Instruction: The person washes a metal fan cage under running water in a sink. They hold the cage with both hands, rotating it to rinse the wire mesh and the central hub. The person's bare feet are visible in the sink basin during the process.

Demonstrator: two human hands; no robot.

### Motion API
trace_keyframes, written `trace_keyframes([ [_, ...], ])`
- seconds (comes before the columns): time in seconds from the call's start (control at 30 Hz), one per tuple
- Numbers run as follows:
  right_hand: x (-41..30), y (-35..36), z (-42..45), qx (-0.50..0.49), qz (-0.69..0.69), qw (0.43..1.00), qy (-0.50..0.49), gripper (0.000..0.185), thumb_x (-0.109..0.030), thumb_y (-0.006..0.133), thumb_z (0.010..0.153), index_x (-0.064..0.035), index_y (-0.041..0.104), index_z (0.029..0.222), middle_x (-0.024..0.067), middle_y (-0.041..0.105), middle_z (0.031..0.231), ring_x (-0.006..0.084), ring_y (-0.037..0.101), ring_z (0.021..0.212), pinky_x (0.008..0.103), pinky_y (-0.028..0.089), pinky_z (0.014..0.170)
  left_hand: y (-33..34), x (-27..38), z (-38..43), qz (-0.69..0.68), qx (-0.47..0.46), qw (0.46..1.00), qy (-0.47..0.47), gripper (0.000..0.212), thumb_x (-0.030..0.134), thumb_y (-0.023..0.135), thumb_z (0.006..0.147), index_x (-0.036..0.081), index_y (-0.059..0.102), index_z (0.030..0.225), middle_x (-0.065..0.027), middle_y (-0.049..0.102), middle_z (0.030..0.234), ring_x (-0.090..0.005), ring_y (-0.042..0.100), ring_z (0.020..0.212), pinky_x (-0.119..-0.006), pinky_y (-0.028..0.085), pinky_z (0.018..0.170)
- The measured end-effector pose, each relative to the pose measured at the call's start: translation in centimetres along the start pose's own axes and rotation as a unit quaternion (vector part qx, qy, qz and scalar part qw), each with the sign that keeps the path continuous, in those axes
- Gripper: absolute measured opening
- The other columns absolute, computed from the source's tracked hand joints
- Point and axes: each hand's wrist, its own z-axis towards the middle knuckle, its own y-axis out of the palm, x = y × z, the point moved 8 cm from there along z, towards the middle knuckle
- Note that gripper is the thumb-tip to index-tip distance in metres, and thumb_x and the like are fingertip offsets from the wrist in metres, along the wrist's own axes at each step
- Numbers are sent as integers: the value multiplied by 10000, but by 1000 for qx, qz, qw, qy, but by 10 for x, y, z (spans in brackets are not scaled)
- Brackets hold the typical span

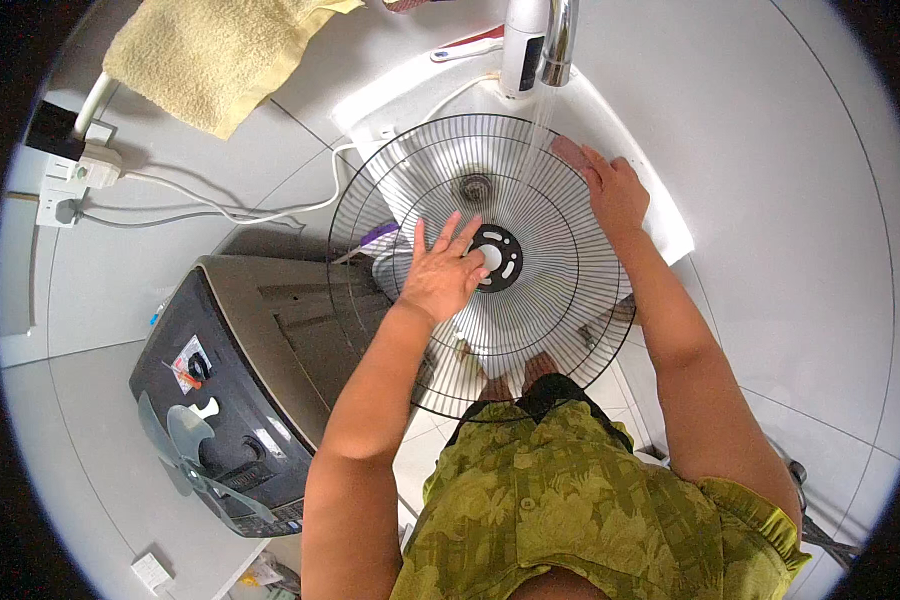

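A round black wire fan grille [555,300] lies tilted over the white corner sink [664,217] and reaches back towards my body. My left hand [446,274] is at its middle, thumb and curled fingers at the black hub ring [511,274], the other fingers spread over the wires. In my right hand [616,193] is a pinkish scrubbing pad [570,154], pressed on the wires near the grille's far right rim. Water runs from the chrome faucet [559,45] onto the far part of the grille. Through the wires the sink drain [475,186] shows.
At left stands a dark top-loading washing machine [225,360], with a translucent fan blade [191,469] on its lid. A white cord [217,206] runs from the wall socket [58,191] towards the sink. A yellow towel [217,60] hangs upper left. A brush [465,49] lies behind the sink.
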Motion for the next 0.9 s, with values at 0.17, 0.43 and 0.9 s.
trace_keyframes([
  [0.17,-23,24,-21,-45,-23,997,-62,353,-313,616,904,-332,621,1256,28,544,824,217,602,749,374,516,593,9,12,1,2,12,996,-87,204,279,533,941,137,678,928,-128,231,1602,-387,74,1493,-663,-35,1134],
  [0.43,-46,32,4,-93,41,991,-86,339,-287,526,964,-223,579,1292,114,586,884,284,621,734,433,522,589,4,19,-4,-9,69,995,-66,344,381,543,916,97,734,948,-188,266,1575,-434,97,1477,-687,-14,1120],
  [0.9,-63,36,-15,-157,125,971,-132,314,-346,587,927,-235,665,1210,124,608,863,288,640,752,411,525,610,7,26,5,9,85,989,-124,459,447,521,931,48,737,1000,-217,311,1542,-455,140,1458,-653,16,1138],
])
